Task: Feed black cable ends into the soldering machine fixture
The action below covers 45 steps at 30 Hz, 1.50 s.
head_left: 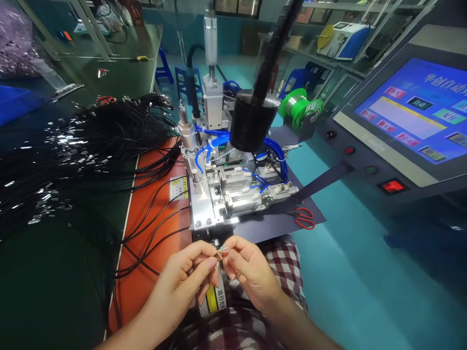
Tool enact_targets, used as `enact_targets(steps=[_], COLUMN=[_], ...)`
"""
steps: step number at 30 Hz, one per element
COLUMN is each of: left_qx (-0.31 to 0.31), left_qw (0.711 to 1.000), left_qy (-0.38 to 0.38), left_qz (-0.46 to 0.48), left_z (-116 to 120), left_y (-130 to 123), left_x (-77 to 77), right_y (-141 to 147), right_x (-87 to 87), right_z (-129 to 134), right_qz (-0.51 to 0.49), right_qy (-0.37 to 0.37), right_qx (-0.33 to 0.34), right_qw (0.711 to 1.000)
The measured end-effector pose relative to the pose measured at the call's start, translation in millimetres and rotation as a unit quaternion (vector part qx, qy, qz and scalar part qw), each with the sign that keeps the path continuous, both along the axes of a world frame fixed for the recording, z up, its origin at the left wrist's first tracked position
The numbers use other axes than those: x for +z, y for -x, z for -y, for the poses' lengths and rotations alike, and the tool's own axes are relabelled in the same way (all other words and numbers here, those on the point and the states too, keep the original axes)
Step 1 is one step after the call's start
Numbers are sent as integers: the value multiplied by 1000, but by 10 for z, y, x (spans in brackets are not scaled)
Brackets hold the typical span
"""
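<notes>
Head view: thin multicoloured wire strands (224, 250) between both hands, near silver metal machine (243, 200). Bare left hand (188, 274) pinches strands at brownish base (219, 255); bare right hand (250, 272) meets free ends, whether gripping cannot tell. Strands likely light, flexible, easily bent; best held near base.

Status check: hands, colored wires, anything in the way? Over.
Left hand pinching colored wires; right hand close against them. Wires at machine's near side. Nothing seen blocking; red-handled scissors lie apart.
</notes>
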<state>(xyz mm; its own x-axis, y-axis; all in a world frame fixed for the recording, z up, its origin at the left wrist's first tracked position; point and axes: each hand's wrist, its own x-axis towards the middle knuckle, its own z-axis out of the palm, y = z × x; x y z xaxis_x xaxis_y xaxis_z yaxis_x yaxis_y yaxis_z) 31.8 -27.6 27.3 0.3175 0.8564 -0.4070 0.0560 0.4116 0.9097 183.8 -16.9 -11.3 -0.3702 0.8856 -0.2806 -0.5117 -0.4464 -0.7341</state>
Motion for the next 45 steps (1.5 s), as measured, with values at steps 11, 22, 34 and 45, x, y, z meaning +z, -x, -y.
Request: enact_targets(steps=[11, 22, 34, 45], left_qx=[46, 139, 122, 93], left_qw=[998, 984, 978, 985], left_qy=[-39, 91, 140, 136], left_qz=[-8, 65, 98, 53], left_z=[-58, -41, -50, -46], left_y=[-51, -129, -74, -64], left_x=[62, -25, -105, -67], right_y=[14, 26, 27, -88], right_x=[59, 90, 45, 53], right_z=[99, 157, 141, -11], right_qz=[140, 240, 322, 139], right_qy=[-71, -107, -141, -15], right_qx=[-20, -16, -50, -6], right_qw=[987, 965, 935, 990])
